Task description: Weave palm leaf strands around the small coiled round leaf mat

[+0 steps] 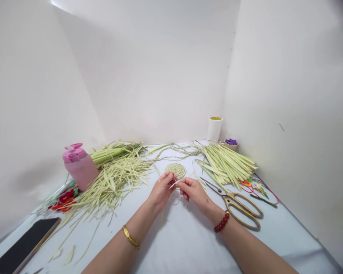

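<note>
a pink flip-top bottle [80, 167] stands at the left, pressed against a heap of shredded palm leaf [111, 186]. at the far end, a white cylinder [214, 128] with a yellow top stands near the corner, and just beside it a small tan bowl [231, 147] holds something purple – too small to tell what.

the hands are together, the left hand [161, 191] and right hand [192, 193] pinching a thin pale leaf strip [173, 184] between them, forearms angled in from the near edge of the view. the strip is just in front of a coiled woven disc [175, 171] on the white table [185, 243]. gold-handled scissors [240, 208] lie close to the right hand – white walls [288, 95] rise along the table's far and side edges.
</note>
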